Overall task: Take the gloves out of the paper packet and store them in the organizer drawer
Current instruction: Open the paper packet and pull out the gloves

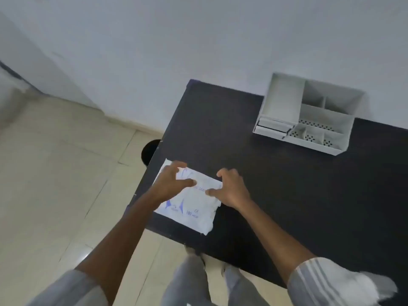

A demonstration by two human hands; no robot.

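A white paper packet [194,214] with blue print lies flat near the front left corner of the dark table [276,184]. My left hand [170,184] rests on its left half, fingers curled over the far edge and thumb pressing the middle. My right hand [229,188] grips its far right corner between thumb and fingers. The gloves are hidden inside the packet. A white organizer [284,100] stands at the back right of the table, with open top compartments and a small drawer [273,127] low on its left front, which looks closed.
The table's left edge runs just beside the packet, with pale floor tiles [55,184] below. A dark round object [151,151] sits on the floor by that edge. A white wall [198,40] rises behind the table. My legs show at the bottom.
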